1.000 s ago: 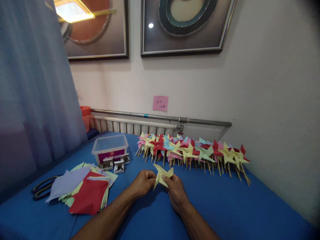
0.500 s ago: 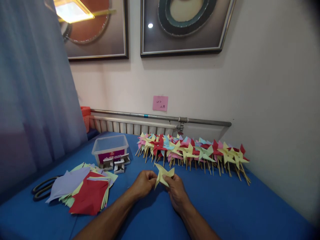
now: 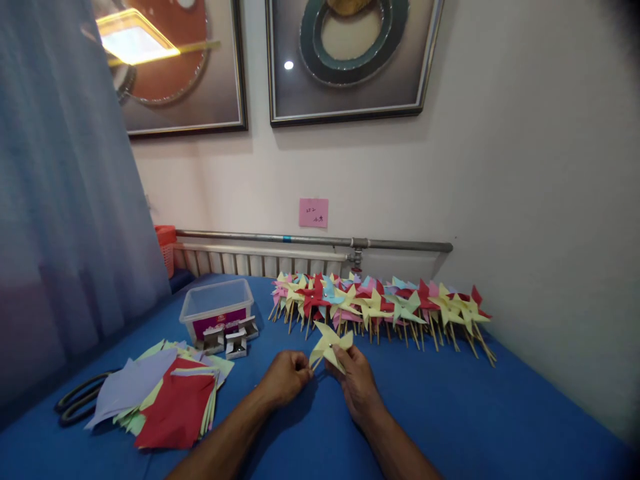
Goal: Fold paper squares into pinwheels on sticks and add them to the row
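Both hands work a pale yellow paper pinwheel [image 3: 330, 343] just above the blue tabletop [image 3: 450, 413]. Right hand [image 3: 356, 377] has its grip pinched on the wheel's lower edge; left hand [image 3: 286, 377], grip clenched, appears to nip a thin stick [image 3: 316, 364] at its hub. Step in hand looks like fixing wheel to stick; next calls for steady alignment at the centre. At left, a stack of coloured paper squares [image 3: 170, 397] w/ black scissors [image 3: 75, 403] beside. Beyond, small open cardboard boxes [image 3: 227, 339] stand before a clear plastic tub [image 3: 216, 305], contents hard to tell. Farther back, a row of finished pinwheels [image 3: 380, 307] lines the wall.
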Motion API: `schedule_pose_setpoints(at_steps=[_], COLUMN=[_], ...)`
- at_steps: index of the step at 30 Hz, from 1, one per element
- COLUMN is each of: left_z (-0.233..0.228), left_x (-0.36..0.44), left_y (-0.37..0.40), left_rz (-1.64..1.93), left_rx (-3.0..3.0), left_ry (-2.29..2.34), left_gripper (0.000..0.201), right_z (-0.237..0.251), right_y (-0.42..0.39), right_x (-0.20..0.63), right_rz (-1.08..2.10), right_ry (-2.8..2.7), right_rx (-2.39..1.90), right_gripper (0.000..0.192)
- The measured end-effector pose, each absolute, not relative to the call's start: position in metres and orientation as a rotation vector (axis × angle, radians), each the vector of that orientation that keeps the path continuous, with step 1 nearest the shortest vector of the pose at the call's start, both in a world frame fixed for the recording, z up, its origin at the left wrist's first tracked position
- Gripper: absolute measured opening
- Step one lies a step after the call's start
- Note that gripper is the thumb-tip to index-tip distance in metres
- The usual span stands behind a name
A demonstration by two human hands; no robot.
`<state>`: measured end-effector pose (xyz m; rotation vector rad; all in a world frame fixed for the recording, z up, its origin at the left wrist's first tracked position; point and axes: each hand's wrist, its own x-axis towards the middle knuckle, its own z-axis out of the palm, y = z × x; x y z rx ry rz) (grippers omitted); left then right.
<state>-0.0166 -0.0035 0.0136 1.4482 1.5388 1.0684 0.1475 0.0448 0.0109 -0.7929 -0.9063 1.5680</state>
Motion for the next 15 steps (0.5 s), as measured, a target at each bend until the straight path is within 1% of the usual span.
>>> schedule_pose_setpoints(at_steps=[4, 7, 12, 15], left_z=[0.018, 0.023, 0.026, 0.025], left_x=[-0.02, -0.023, -0.019, -0.014], left_y=[0.003, 0.004, 0.003, 0.002], left_rz=[1.257, 1.375, 1.476, 1.479], left_rx=[1.252, 1.142, 1.034, 1.013], left_ry=[1.518, 1.486, 1.353, 1.295], left_gripper=[0.021, 0.027, 0.034, 0.038], right_z=[0.007, 0.001, -0.006, -0.005], right_y=[0.047, 0.047, 0.034, 0.025], right_x=[0.146, 0.143, 0.135, 0.132], right_rz=[1.547, 1.473, 1.342, 1.267], right_ry=[-0.913, -1.057, -1.568, -1.711], right_rx=[-0.823, -0.898, -0.913, -0.913], right_gripper=[0.044, 0.042, 0.028, 0.022])
